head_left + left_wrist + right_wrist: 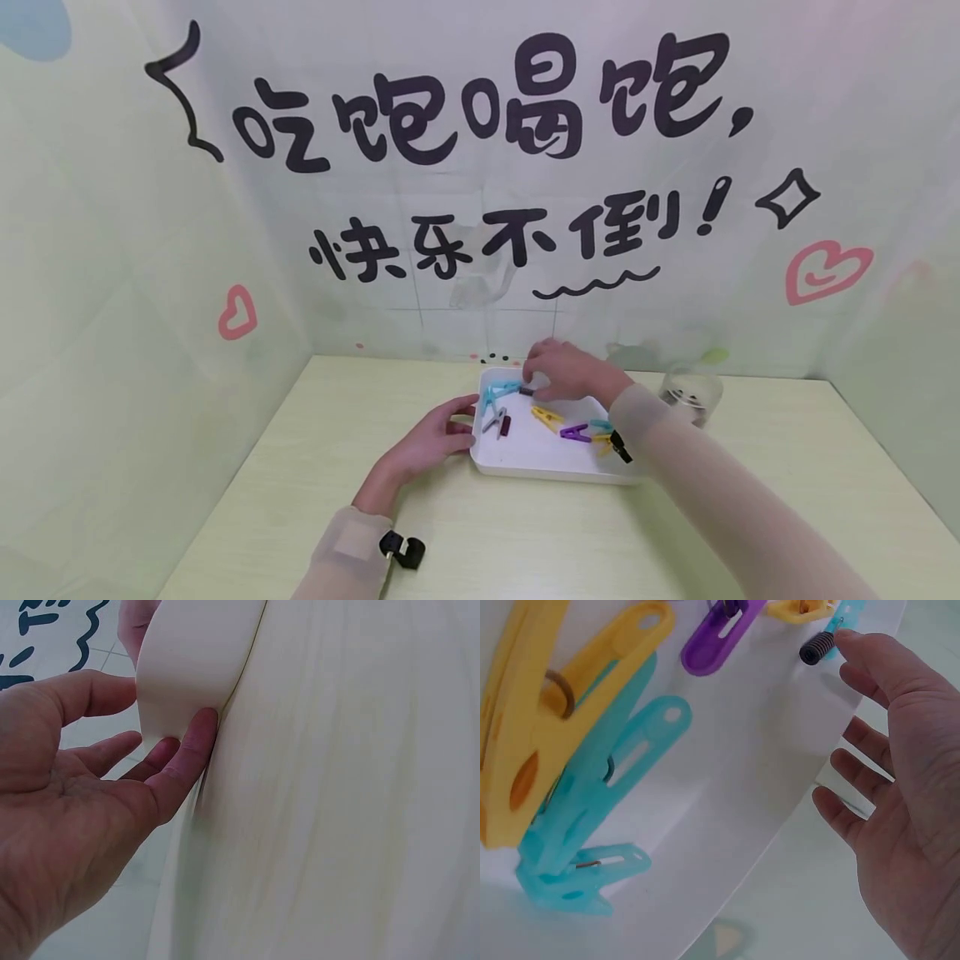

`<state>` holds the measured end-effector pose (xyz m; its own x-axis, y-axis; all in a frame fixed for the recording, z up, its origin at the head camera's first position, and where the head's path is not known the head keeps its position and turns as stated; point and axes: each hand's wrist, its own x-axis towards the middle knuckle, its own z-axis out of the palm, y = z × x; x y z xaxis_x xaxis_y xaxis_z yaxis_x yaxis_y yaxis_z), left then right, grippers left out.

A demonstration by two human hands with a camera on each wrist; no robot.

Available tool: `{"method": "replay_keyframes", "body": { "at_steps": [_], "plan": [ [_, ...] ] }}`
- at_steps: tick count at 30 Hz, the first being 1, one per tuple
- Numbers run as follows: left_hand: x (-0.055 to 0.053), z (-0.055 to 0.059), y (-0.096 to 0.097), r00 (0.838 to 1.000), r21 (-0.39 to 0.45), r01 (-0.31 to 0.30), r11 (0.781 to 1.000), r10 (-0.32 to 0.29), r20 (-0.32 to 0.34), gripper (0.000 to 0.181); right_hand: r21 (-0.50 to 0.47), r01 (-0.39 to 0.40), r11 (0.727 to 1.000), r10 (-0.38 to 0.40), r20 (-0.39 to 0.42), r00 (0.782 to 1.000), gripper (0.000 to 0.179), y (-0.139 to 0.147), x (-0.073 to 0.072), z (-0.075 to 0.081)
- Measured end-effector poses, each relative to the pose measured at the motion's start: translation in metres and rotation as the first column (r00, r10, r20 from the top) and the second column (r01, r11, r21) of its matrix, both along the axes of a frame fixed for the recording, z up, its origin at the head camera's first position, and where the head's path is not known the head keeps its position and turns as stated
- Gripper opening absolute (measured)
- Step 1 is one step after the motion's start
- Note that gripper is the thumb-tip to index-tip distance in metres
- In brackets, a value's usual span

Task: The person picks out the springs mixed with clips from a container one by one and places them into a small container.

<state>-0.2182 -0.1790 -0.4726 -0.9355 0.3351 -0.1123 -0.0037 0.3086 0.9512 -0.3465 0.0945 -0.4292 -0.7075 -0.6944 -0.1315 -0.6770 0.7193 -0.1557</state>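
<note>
A white tray (517, 454) holds several spring clothespins. My left hand (431, 437) touches the tray's left outer wall with spread fingers; thumb and fingertips show against that wall in the left wrist view. Over the tray's far edge is my right hand (566, 371), its thumb tip right at one end of a small dark ribbed cylinder (817, 648). A gap shows between thumb and index finger, and the other fingers are loosely extended beyond the rim. Nearby in the tray are a purple clothespin (709, 645), a yellow clothespin (546, 417) and light blue clothespins (501, 390).
A grey clothespin (495, 421) and a small dark red piece (506, 426) lie on the tray's left side. More yellow and blue clothespins sit at the right, partly under the right wrist. A clear glass container (693, 396) stands behind the right forearm. A printed sheet (480, 192) backs the table.
</note>
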Motion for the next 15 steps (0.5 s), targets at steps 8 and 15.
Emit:
{"method": "replay_keyframes", "body": {
  "at_steps": [8,15],
  "plan": [
    [0.0016,0.0004,0.0003,1.000,0.022,0.022,1.000,-0.022,-0.004,0.068,0.036,0.006,0.999,-0.007,0.015,1.000,0.013,-0.0067,0.0028,-0.0044],
    [0.0023,0.0006,0.0003,1.000,0.029,0.010,1.000,-0.010,-0.002,0.067,0.011,0.014,1.000,-0.014,0.015,1.000,0.005,-0.0048,0.0030,-0.0074]
  ]
}}
